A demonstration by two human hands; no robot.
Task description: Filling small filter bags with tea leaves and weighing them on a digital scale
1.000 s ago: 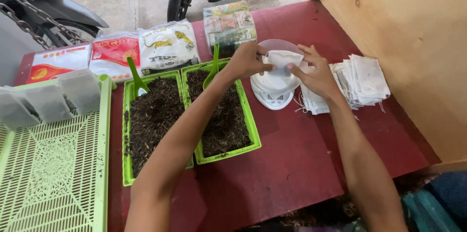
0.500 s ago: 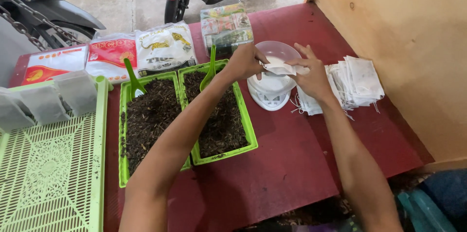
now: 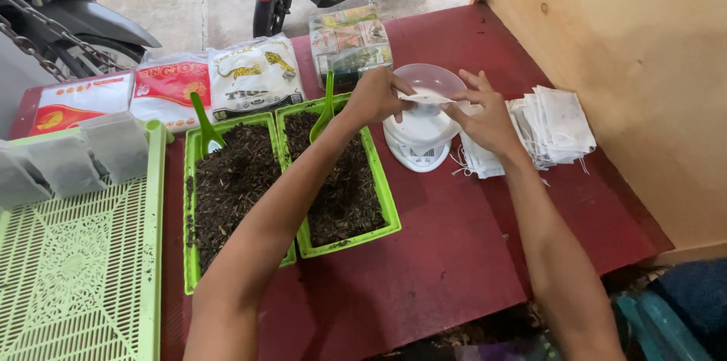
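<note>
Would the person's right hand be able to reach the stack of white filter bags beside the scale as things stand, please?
Probably yes. The right hand is at the small white bag over the scale's bowl, and the stack of white bags lies just to its right on the red table with nothing between them.

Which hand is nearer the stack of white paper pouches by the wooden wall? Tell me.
Right. The right hand sits directly beside the stack of white paper pouches, almost touching its left edge. The left hand is farther off, beyond the clear plastic bowl.
</note>
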